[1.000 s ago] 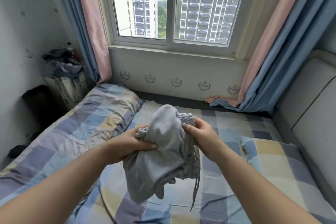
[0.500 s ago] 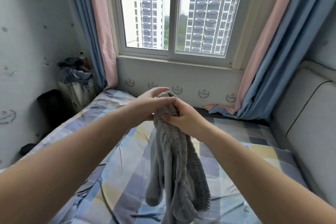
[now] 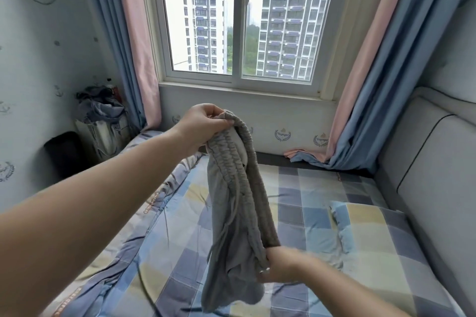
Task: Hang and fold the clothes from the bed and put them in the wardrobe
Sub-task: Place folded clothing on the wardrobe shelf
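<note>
A grey garment with an elastic drawstring waistband (image 3: 235, 203) hangs in the air above the bed (image 3: 304, 203). My left hand (image 3: 203, 127) is raised and grips one end of the waistband at the top. Lower down, my right hand (image 3: 280, 266) holds the other end of the waistband near the bed's middle. The band stretches between the two hands and the rest of the cloth hangs bunched below. A drawstring dangles from it.
A checked quilt (image 3: 144, 188) lies rumpled along the bed's left side and a checked pillow (image 3: 371, 234) lies at the right. A grey padded headboard (image 3: 432, 175) stands at the right. Bags with clothes (image 3: 103, 123) sit in the left corner under the window and curtains.
My right hand has slid down along the waistband from the top to near the bed, while my left hand stays high. The garment is now stretched out between them.
</note>
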Available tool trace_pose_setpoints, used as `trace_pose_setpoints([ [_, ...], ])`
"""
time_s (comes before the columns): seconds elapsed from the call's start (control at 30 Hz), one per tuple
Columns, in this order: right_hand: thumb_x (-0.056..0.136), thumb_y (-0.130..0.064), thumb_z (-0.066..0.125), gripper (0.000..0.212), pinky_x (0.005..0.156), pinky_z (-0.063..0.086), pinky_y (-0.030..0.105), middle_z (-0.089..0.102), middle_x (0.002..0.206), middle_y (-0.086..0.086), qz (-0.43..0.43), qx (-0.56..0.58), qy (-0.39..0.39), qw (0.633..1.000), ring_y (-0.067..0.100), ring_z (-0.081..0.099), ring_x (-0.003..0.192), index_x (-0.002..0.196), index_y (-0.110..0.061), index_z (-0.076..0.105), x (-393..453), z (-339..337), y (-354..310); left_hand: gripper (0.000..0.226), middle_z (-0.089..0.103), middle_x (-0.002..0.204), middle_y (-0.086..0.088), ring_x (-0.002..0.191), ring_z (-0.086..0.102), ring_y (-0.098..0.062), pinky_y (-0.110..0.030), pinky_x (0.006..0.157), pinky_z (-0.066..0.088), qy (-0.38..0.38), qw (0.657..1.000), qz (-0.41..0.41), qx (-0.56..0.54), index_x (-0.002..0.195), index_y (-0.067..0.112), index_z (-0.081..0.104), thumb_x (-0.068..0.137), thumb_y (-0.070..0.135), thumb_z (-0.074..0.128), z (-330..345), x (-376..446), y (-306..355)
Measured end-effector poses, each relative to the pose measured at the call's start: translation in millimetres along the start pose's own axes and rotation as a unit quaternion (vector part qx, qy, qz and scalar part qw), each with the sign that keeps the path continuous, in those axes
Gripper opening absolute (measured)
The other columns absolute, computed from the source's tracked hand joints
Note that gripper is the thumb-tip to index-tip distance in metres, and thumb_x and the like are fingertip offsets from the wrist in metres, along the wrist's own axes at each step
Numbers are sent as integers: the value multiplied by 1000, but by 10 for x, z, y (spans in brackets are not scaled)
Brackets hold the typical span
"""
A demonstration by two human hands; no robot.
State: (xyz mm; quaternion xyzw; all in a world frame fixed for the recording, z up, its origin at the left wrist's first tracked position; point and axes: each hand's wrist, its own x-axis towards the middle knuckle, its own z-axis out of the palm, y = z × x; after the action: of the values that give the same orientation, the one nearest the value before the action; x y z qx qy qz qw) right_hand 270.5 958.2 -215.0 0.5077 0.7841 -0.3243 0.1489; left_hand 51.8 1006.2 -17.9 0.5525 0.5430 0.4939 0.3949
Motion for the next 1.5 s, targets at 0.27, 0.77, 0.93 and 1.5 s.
trace_pose_setpoints([
  [0.27, 89, -44, 53, 23, 75, 47, 28, 70, 88, -4, 25, -33, 204, 978, 18, 64, 85, 81, -28, 67, -15, -497, 498, 13, 65, 92, -3, 85, 61, -19, -28, 69, 45, 100, 915, 63, 386, 91, 12, 73, 80, 19, 74, -768, 195, -370],
  [0.77, 64, -13, 86, 15, 60, 54, 40, 67, 83, 6, -122, -249, 481, 832, 32, 64, 68, 68, -12, 71, -72, -1310, 647, 33, 66, 113, -2, 105, 58, -24, -31, 86, 46, 18, 837, 33, 547, 93, 22, 72, 83, 2, 48, -1301, 241, -1037],
  [0.93, 76, -7, 75, 13, 63, 53, 35, 67, 79, 0, -126, -154, 436, 878, 24, 64, 68, 87, -15, 75, -213, -1139, 363, 28, 69, 103, -2, 95, 62, -22, -31, 81, 52, -58, 809, 2, 585, 84, 30, 73, 83, 14, 51, -1516, 242, -1171],
  [1.5, 85, -40, 62, 23, 63, 37, 27, 54, 92, -3, 164, -189, 278, 927, 19, 57, 87, 72, -20, 65, -830, 211, -1402, 28, 60, 72, -7, 71, 59, -29, -35, 61, 47, -81, 812, 214, 537, 61, 15, 55, 74, 27, 76, -2845, -605, -1606],
])
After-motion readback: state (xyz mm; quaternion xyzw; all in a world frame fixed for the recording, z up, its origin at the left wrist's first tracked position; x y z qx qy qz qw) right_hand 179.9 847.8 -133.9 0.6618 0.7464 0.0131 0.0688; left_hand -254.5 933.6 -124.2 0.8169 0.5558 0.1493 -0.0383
